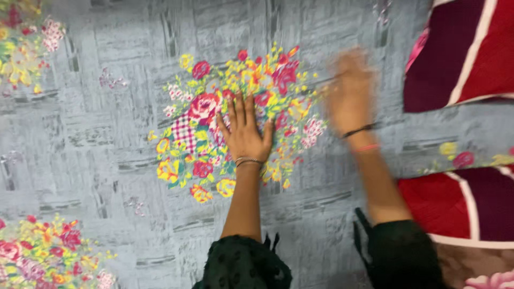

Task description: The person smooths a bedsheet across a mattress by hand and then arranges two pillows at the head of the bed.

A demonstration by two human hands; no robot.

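Head view. The person's left hand (244,131) lay flat, palm down, on a grey cotton bedsheet printed with multicoloured flower bouquets (107,155); its fingers (237,109) were spread open and gripped nothing, pressing on the central bouquet (235,123). A thin bangle sat at that wrist. The right hand (350,91) was beside it, near the same bouquet's right edge. It was blurred by motion, so it could not be told whether it touched the cloth; it appeared open, with nothing held. Two bands, one dark and one pink, circled the right wrist. Both forearms emerged from black sleeves (243,265) at the lower edge of the frame.

As a judgement, the bedsheet appeared largely spread and smooth around the hands, with no marked folds visible there; the part by the right edge, where it met the quilt, looked less settled. What remained beyond the frame could not be told.

Count: two hands; one bedsheet; three printed bouquets in view, one central, one at the upper left corner (24,48) and one at the lower left corner (45,254), with smaller sprigs between. At the right lay a red and maroon panelled quilt with pale piping (466,53), seen in two portions, upper and lower (460,206), with the grey sheet between.
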